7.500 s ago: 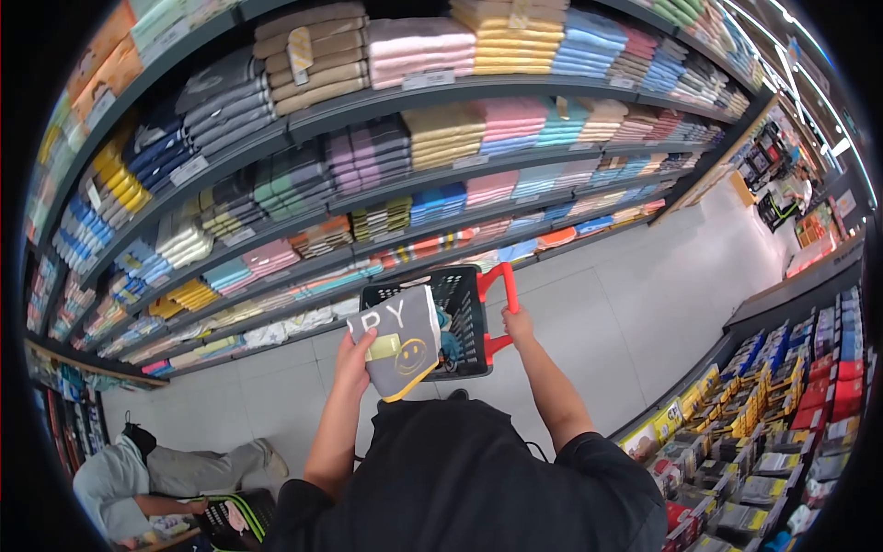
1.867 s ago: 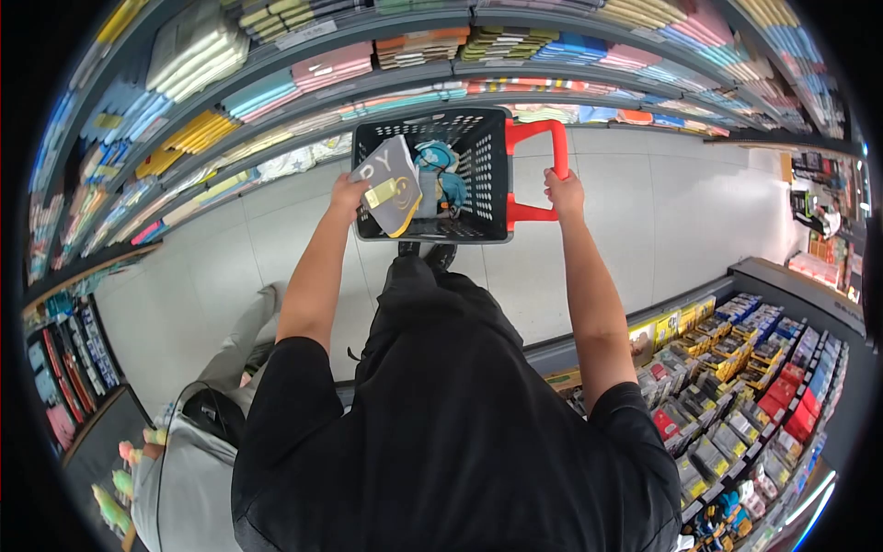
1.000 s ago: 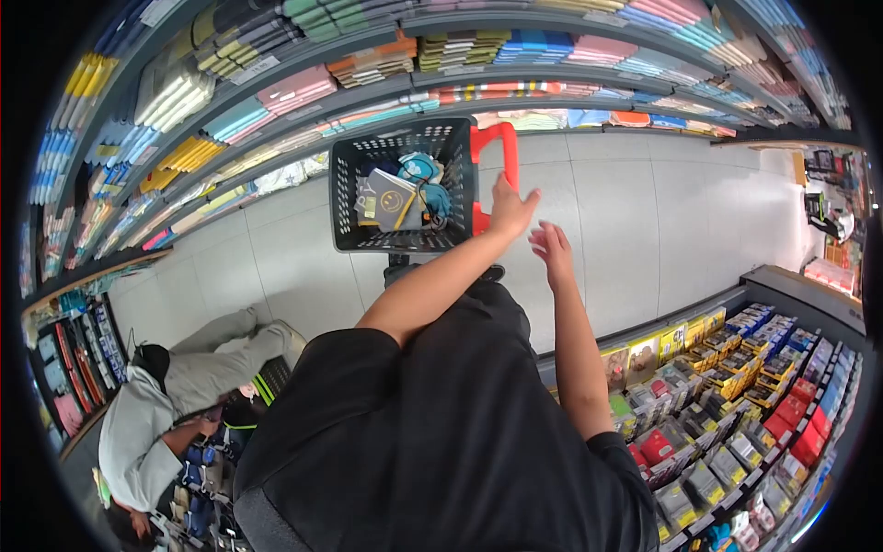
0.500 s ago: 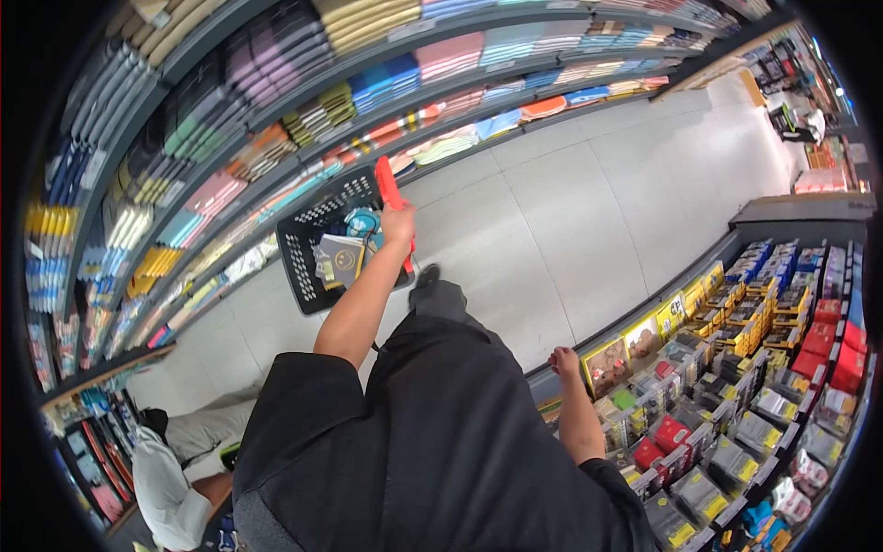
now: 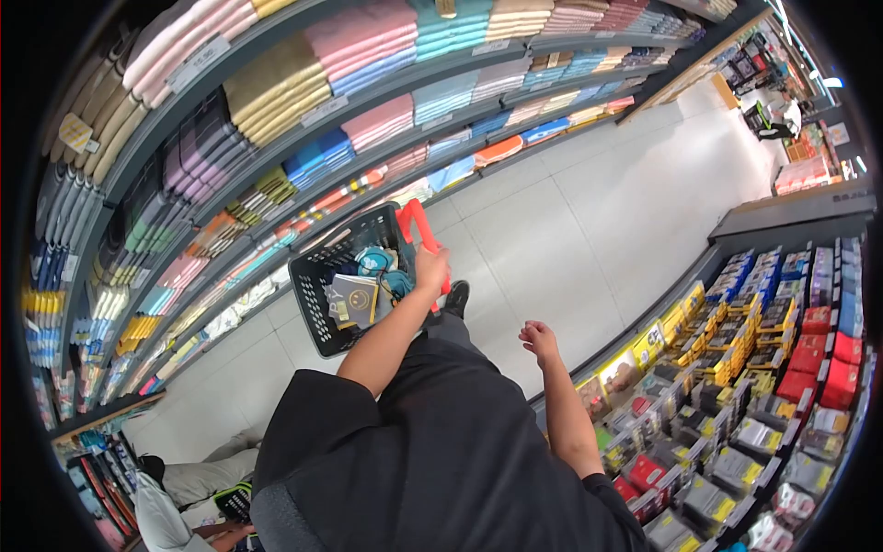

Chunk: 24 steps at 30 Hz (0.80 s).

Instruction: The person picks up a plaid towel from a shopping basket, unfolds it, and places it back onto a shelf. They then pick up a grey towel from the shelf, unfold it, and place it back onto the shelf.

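Red plastic handle (image 5: 415,221) of the black basket (image 5: 310,308) is gripped by the left hand (image 5: 429,269), its fingers closed round the bar, while the right hand (image 5: 540,340) is held out over the floor (image 5: 589,267), loosely half-curled, with nothing seen in it. Inside the basket, 1 grey smiley-printed item (image 5: 353,300) is laid beside teal items (image 5: 375,260), and folded textiles (image 5: 363,32) are stacked beyond.

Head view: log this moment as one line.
left hand: gripping red handle | right hand: nothing visibly held | black basket: holds gray smiley-face item, teal item
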Tool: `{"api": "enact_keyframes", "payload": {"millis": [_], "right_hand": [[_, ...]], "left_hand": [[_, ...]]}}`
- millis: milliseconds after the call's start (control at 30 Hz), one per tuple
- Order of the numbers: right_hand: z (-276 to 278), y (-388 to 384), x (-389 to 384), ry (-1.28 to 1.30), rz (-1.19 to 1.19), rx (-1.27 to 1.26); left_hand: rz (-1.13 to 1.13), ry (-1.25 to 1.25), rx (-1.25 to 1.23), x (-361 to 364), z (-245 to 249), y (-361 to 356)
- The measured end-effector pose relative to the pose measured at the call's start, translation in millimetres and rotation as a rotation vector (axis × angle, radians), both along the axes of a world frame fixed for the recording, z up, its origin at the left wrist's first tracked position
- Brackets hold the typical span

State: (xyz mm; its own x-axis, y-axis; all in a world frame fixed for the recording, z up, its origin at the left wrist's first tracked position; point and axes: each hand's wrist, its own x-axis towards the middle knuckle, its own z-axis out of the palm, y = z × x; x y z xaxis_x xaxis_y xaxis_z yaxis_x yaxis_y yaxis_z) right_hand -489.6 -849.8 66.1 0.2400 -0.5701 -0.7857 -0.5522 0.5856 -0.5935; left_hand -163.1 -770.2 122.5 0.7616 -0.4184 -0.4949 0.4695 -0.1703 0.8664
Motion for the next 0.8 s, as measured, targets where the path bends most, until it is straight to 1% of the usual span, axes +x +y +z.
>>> {"api": "enact_keyframes", "payload": {"millis": [100, 167, 200, 300, 367, 400, 500, 567, 633, 733, 800], "right_hand": [[43.4, -52.3, 36.6, -0.080, 0.053, -0.039], [68.0, -86.4, 66.2, -0.185, 0.121, -0.096], [75.8, -93.9, 72.9, -0.230, 0.150, -0.112], [90.8, -121.3, 96.3, -0.260, 0.176, -0.116], [90.8, -135.8, 95.9, -0.265, 0.238, -0.130], [87.3, -145.8, 88.5, -0.265, 0.276, -0.130], [78.7, -172.3, 53.8, -0.235, 0.292, -0.056], [67.7, -193.8, 29.2, -0.183, 0.307, -0.026], [67.5, -215.3, 14.6, -0.144, 0.331, -0.030], [67.7, -253.7, 36.5, -0.200, 0.441, -0.132], [65.0, -276.9, 70.1, -0.238, 0.551, -0.275]], "left_hand": [[-0.016, 0.012, -0.041, -8.8, 7.6, -57.7], [-0.034, 0.018, -0.067, -18.5, 10.2, -87.7], [-0.033, 0.031, -0.094, -22.3, 7.3, -101.3], [-0.044, 0.022, -0.087, -27.5, 9.9, -138.5], [-0.035, 0.004, -0.049, -35.0, 2.9, -164.8], [-0.023, -0.003, -0.025, -39.8, 3.7, -174.3], [-0.031, -0.012, -0.012, -44.9, 6.1, -202.3], [-0.105, -0.051, 0.039, -46.4, -10.1, -217.7], [-0.173, -0.107, 0.091, -49.7, -6.4, -229.7], [-0.249, -0.176, 0.255, -63.0, -4.8, -250.1], [-0.258, -0.176, 0.140, -82.3, -7.5, -256.2]]}}
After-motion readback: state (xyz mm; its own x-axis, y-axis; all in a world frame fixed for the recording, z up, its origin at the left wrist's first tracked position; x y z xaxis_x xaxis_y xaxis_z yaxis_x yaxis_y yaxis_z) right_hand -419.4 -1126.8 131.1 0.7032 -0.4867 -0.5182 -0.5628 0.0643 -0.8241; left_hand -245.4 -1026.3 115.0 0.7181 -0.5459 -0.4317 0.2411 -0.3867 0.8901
